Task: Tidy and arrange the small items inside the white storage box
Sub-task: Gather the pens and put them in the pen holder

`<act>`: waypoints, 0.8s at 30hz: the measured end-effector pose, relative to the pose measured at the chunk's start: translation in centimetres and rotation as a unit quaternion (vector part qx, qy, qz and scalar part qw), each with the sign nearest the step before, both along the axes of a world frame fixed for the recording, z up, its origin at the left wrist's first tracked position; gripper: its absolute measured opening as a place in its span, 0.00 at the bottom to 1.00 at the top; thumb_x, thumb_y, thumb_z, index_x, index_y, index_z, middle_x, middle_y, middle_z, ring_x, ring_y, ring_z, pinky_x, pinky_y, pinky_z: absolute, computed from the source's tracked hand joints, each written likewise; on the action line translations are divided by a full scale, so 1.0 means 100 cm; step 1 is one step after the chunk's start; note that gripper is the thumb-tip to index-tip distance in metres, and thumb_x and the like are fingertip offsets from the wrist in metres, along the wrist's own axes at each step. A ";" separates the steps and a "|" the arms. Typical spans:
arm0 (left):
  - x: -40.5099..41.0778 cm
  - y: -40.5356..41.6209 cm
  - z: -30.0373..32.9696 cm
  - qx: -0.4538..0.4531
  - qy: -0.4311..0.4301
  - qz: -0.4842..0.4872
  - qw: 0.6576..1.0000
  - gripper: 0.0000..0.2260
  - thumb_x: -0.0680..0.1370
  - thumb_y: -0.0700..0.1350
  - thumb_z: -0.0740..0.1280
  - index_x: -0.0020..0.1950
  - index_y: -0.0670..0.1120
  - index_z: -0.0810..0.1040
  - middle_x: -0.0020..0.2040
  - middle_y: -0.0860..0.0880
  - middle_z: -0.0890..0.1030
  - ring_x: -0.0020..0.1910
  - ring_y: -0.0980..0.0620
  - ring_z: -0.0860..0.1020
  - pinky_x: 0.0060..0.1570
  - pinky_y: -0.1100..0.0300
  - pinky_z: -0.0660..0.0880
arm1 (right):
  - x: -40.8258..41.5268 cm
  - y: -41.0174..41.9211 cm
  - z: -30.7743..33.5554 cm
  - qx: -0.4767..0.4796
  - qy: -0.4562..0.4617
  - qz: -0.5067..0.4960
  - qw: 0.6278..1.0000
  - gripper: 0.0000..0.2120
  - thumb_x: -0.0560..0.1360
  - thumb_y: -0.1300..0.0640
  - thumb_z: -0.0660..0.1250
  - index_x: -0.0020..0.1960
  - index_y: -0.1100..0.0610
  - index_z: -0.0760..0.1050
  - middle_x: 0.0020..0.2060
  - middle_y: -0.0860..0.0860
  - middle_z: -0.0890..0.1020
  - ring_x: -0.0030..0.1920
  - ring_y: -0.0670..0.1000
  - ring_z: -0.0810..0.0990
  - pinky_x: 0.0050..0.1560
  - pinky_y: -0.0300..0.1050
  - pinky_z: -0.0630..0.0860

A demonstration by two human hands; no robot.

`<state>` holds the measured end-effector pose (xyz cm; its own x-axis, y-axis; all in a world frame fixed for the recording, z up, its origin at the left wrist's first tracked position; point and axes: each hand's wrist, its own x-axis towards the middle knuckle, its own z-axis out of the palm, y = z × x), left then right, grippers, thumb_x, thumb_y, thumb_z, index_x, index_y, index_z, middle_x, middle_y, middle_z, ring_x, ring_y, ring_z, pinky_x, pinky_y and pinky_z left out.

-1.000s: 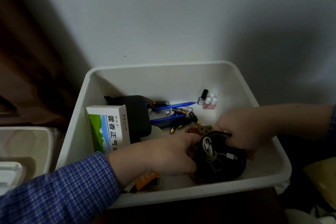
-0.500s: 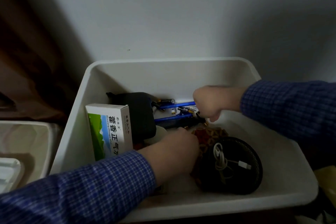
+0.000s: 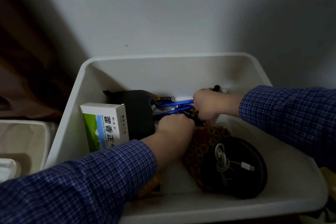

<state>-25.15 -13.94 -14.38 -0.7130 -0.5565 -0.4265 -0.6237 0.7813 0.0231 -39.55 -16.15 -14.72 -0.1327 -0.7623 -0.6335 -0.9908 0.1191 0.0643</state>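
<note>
Head view shows both hands deep inside the white storage box (image 3: 174,76), meeting near its middle over a clutter of small items. Left hand (image 3: 174,125) has its fingers curled down around a small dark object with gold markings, possibly batteries (image 3: 190,113), though the knuckles hide most of the grip. Right hand (image 3: 207,104) is closed in a fist, its fingers wrapped around the ends of two blue pens (image 3: 174,104) that lie slanting toward the left; what else it holds under the palm I cannot tell. Just behind the right hand, against the back wall, a small bottle with a black cap (image 3: 216,87) pokes up. More batteries (image 3: 164,99) lie beside the pens. Left of them sits a black pouch (image 3: 140,112), and in front of that a white and green medicine carton (image 3: 107,125) stands tilted against the left wall. Nearer the camera, a red patterned cloth (image 3: 209,134) lies under a round black case (image 3: 243,167), and a coiled white charging cable (image 3: 225,162) rests on top of the case. An orange packet (image 3: 151,185) shows partly under the left forearm. Both arms wear blue checked sleeves (image 3: 81,187). Outside the box to the left stands another pale container (image 3: 23,143), and a plain wall (image 3: 163,14) rises behind.
</note>
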 end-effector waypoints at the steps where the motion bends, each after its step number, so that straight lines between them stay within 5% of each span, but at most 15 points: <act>1: 0.001 0.000 0.000 -0.012 0.004 0.008 1.000 0.04 0.78 0.40 0.66 0.53 0.45 0.78 0.33 0.51 0.65 0.28 0.53 0.64 0.28 0.56 0.64 | 0.004 0.003 0.001 0.004 0.023 0.019 1.000 0.11 0.69 0.63 0.69 0.31 0.55 0.70 0.25 0.49 0.73 0.24 0.49 0.69 0.28 0.39 0.69; 12: 0.000 -0.002 -0.002 0.007 -0.007 0.015 1.000 0.07 0.79 0.40 0.65 0.57 0.45 0.77 0.35 0.49 0.65 0.31 0.51 0.66 0.33 0.53 0.68 | -0.002 0.002 0.008 -0.079 -0.009 0.035 0.996 0.12 0.66 0.63 0.73 0.30 0.56 0.70 0.24 0.50 0.73 0.24 0.50 0.70 0.24 0.39 0.68; 15: 0.000 -0.001 0.004 0.024 -0.016 0.004 1.000 0.07 0.79 0.41 0.66 0.57 0.45 0.76 0.35 0.50 0.66 0.30 0.52 0.65 0.32 0.55 0.66 | 0.000 0.000 0.021 -0.177 -0.059 0.082 0.979 0.04 0.71 0.59 0.70 0.42 0.57 0.76 0.36 0.50 0.80 0.38 0.54 0.79 0.38 0.47 0.79; 19: 0.000 0.001 0.012 -0.006 0.026 0.032 0.999 0.06 0.78 0.38 0.66 0.54 0.44 0.77 0.36 0.49 0.69 0.30 0.53 0.66 0.32 0.54 0.67 | 0.009 0.001 0.024 -0.180 -0.070 0.158 0.968 0.07 0.75 0.57 0.69 0.47 0.49 0.71 0.46 0.49 0.78 0.47 0.54 0.78 0.49 0.50 0.78; 24: 0.002 -0.007 0.013 -0.002 0.045 0.105 0.993 0.13 0.78 0.36 0.65 0.61 0.43 0.76 0.59 0.41 0.74 0.43 0.47 0.71 0.39 0.54 0.69 | 0.021 -0.004 0.018 -0.185 -0.042 0.161 0.969 0.06 0.76 0.63 0.66 0.51 0.55 0.77 0.47 0.54 0.81 0.46 0.57 0.80 0.40 0.47 0.72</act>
